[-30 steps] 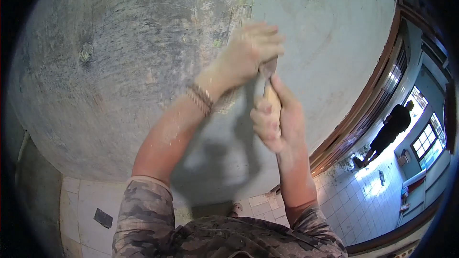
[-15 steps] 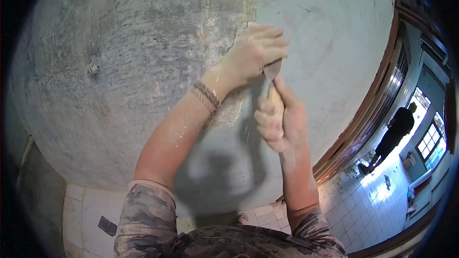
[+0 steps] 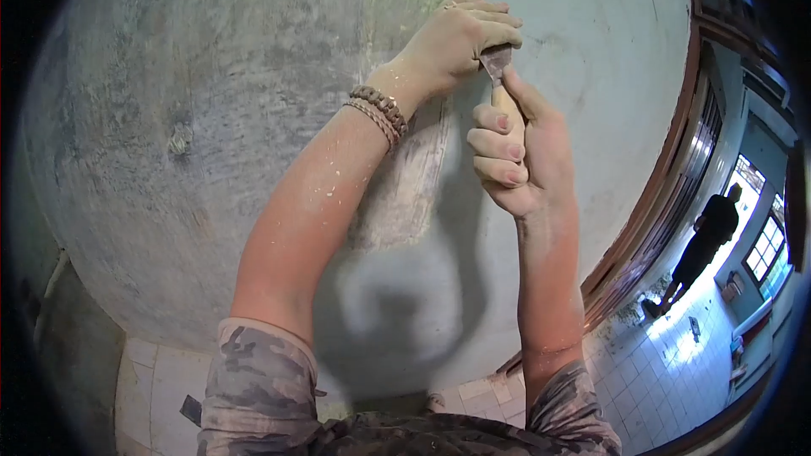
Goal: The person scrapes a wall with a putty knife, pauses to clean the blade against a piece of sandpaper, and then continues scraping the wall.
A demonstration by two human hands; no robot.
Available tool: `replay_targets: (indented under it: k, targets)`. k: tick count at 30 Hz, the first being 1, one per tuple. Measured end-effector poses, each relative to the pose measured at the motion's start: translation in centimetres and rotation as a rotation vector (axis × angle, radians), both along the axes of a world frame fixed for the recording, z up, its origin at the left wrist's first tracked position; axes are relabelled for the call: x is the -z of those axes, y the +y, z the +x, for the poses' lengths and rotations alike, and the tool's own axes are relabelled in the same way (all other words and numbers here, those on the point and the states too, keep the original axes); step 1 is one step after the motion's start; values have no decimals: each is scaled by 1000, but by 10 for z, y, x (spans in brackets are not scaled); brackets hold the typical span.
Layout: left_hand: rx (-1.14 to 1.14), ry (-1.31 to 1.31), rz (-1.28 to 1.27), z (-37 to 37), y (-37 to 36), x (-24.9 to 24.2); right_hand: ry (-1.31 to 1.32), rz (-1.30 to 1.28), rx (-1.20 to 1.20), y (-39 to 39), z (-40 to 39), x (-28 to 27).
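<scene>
My right hand (image 3: 545,148) is wrapped around the pale wooden handle of a scraper (image 3: 507,110), its thumb lying up along the handle toward the metal blade. Closed over the blade's upper end is my left hand (image 3: 456,44), which hides the working edge. Both hands are dusty and held high against the wall (image 3: 583,110). Left of them the wall surface is bare, grey and mottled; to the right it has pale green paint. Below my left wrist lies a light scraped patch (image 3: 405,194). White flecks stick to my left forearm.
A brown-framed doorway (image 3: 650,194) stands at the right. Through it, a person in dark clothes (image 3: 710,232) stands on a tiled floor (image 3: 646,380) near bright windows. A small dark flat object (image 3: 192,409) lies on the floor at lower left.
Both hands and the scraper have moved up the wall and slightly right. The light patch beneath my left wrist is now more exposed. My grip on the handle stays the same.
</scene>
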State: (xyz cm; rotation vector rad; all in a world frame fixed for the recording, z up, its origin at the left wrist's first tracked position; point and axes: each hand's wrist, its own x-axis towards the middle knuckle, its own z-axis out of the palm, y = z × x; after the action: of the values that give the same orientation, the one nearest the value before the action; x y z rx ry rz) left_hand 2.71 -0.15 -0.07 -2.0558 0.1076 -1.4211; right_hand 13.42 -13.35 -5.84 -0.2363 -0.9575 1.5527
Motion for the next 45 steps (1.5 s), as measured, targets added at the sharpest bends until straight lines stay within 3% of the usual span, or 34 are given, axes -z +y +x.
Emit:
replay_targets:
  k: [5,9,11,16,20,24,27,31,34,38,39,42,45]
  targets:
    - [-33,10,-35,-1,-3,26,-85,37,40,-9,-1,27]
    - [-18,-19,62,-2,4,-22,-90,52,48,5,-2,-14]
    - [-88,70,-29,-8,-5,-40,-22,35,48,3,-4,-28]
    - [-19,10,22,-5,-3,-2,-104,40,-4,-9,0,0]
    - [-15,13,22,-9,-4,-41,-78,82,-30,5,2,-33]
    - [-20,26,-50,-8,-8,-19,-122,59,-42,-6,3,-18]
    - [-88,-6,60,-12,-5,-11,-137,63,-14,-3,-3,-7]
    - [-65,-26,92,-17,-1,-56,-100,77,3,8,-4,-48]
    - [-79,9,-89,-13,-12,-33,-114,65,-124,4,4,-32]
    - [-52,4,71,-12,-2,-27,-163,85,69,-4,-5,-23]
    - [-31,13,60,-14,-3,-40,-110,48,-13,2,-2,-34]
    - [-45,8,53,-15,-9,-64,-81,143,31,3,-4,-57]
    - [-38,43,-18,-11,-11,-37,-93,73,13,-9,0,-35]
